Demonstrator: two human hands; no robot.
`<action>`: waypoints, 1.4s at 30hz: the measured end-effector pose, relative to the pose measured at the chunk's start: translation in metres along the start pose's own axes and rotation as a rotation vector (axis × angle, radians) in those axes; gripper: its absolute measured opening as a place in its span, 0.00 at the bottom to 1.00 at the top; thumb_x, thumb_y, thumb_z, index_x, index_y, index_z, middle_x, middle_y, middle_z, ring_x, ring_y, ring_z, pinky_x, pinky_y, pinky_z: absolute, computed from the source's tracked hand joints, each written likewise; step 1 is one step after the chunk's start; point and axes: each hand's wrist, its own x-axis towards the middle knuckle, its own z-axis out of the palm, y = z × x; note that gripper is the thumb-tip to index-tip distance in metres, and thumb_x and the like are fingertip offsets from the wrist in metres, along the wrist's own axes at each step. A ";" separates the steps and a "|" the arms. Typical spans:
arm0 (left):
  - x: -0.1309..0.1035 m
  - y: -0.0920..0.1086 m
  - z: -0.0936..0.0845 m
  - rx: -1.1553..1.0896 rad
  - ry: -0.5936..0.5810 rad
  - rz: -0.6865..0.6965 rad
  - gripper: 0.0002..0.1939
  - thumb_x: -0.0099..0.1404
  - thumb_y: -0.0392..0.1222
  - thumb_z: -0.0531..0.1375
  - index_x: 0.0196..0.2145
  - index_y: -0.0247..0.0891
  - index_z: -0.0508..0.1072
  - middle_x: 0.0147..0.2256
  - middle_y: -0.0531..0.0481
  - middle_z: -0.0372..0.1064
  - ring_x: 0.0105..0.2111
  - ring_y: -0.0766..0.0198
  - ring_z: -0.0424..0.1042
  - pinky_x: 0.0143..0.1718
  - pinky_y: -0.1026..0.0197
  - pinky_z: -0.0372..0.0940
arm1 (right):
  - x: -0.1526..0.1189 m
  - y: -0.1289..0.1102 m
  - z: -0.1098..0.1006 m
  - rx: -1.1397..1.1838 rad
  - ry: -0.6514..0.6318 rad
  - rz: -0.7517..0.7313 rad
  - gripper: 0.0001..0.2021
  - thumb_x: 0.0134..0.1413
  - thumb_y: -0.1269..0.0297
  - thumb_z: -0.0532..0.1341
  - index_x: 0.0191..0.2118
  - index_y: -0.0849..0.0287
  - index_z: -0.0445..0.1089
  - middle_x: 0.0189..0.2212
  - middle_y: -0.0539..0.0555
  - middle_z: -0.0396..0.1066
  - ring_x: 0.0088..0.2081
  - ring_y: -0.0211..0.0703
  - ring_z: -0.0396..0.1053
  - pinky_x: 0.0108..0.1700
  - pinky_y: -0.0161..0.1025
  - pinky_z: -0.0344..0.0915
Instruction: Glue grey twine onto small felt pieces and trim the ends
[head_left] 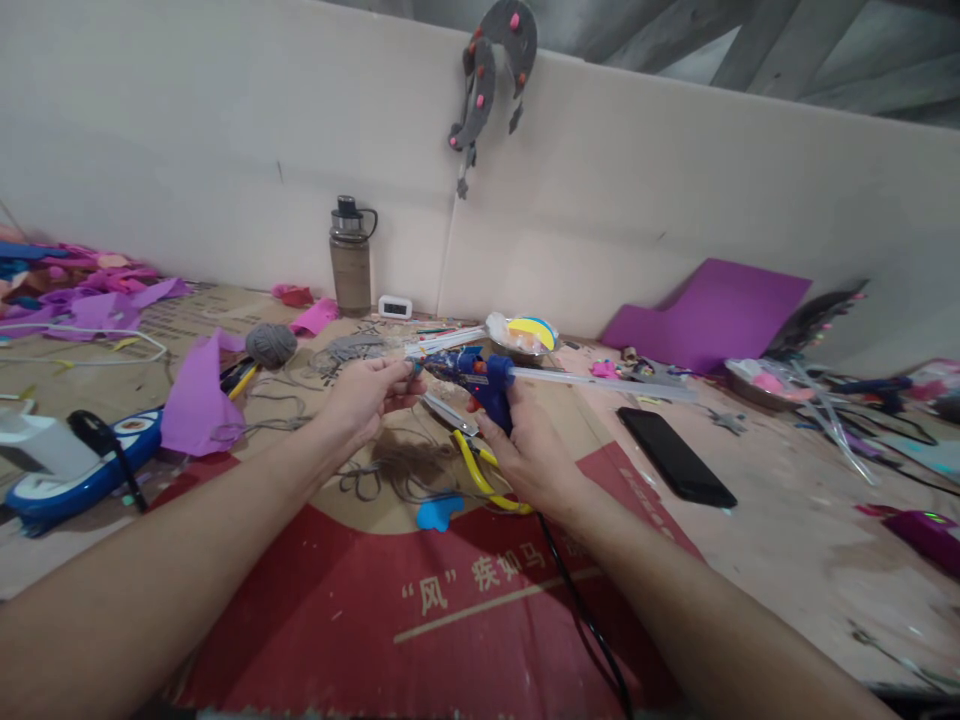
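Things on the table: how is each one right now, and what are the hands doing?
Right hand, gripping glue gun
Left hand, fingertips pinched at gun's tip
Glue gun, held level
Glue stick, poking out the gun's back
Phone, flat, screen dark
Bottle, upright, lid on
Yarn, balled up

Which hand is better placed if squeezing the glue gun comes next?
Probably the right hand: it is wrapped around the handle of the glue gun. The left hand is at the gun's front end, away from the handle.
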 end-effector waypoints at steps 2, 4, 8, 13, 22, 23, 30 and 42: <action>0.000 0.000 0.000 -0.001 -0.003 0.002 0.04 0.58 0.33 0.60 0.26 0.31 0.73 0.24 0.46 0.73 0.23 0.69 0.72 0.24 0.69 0.66 | 0.000 -0.001 0.000 -0.007 -0.002 0.007 0.18 0.58 0.65 0.53 0.55 0.57 0.57 0.42 0.57 0.72 0.41 0.49 0.70 0.45 0.48 0.66; 0.000 0.000 -0.001 -0.002 0.001 0.002 0.04 0.57 0.33 0.60 0.26 0.31 0.73 0.24 0.46 0.73 0.23 0.68 0.72 0.24 0.69 0.66 | 0.000 -0.002 -0.001 -0.019 0.000 0.008 0.17 0.58 0.65 0.53 0.53 0.57 0.59 0.41 0.58 0.72 0.41 0.49 0.70 0.45 0.48 0.67; -0.002 0.002 0.001 0.003 0.012 0.005 0.04 0.58 0.33 0.60 0.26 0.31 0.72 0.24 0.46 0.73 0.23 0.68 0.73 0.24 0.69 0.66 | 0.001 -0.006 -0.001 -0.040 0.000 0.002 0.15 0.57 0.65 0.53 0.50 0.58 0.60 0.41 0.60 0.72 0.42 0.52 0.70 0.45 0.49 0.66; -0.003 0.002 0.002 0.000 0.011 0.007 0.05 0.57 0.32 0.60 0.24 0.31 0.72 0.23 0.46 0.73 0.22 0.69 0.72 0.23 0.69 0.65 | 0.000 -0.009 -0.001 -0.051 0.004 0.010 0.15 0.57 0.66 0.53 0.50 0.60 0.59 0.41 0.61 0.71 0.42 0.52 0.70 0.46 0.50 0.66; -0.002 0.005 0.001 -0.009 0.021 0.027 0.03 0.56 0.32 0.61 0.26 0.29 0.73 0.23 0.47 0.72 0.22 0.69 0.72 0.23 0.70 0.65 | 0.000 -0.003 -0.001 -0.057 0.026 0.013 0.17 0.58 0.65 0.53 0.53 0.57 0.58 0.40 0.59 0.71 0.39 0.51 0.69 0.43 0.50 0.66; -0.003 0.005 0.001 -0.010 0.021 0.028 0.03 0.56 0.32 0.61 0.26 0.29 0.73 0.23 0.47 0.72 0.22 0.69 0.72 0.23 0.70 0.65 | -0.001 -0.002 -0.001 -0.061 0.026 0.017 0.16 0.58 0.65 0.53 0.52 0.57 0.59 0.40 0.59 0.71 0.39 0.51 0.69 0.43 0.51 0.66; -0.002 0.002 0.001 0.008 0.015 0.016 0.03 0.55 0.33 0.61 0.25 0.30 0.72 0.23 0.46 0.72 0.22 0.68 0.72 0.24 0.68 0.65 | -0.001 -0.004 0.000 -0.058 0.004 0.036 0.16 0.57 0.65 0.52 0.51 0.59 0.59 0.40 0.60 0.71 0.39 0.51 0.69 0.44 0.51 0.66; -0.002 0.003 0.000 0.012 0.016 0.014 0.03 0.55 0.32 0.60 0.25 0.30 0.72 0.24 0.46 0.72 0.23 0.68 0.72 0.24 0.68 0.65 | -0.002 -0.006 0.000 -0.067 0.006 0.033 0.16 0.57 0.66 0.52 0.51 0.59 0.59 0.41 0.60 0.71 0.42 0.51 0.70 0.44 0.49 0.66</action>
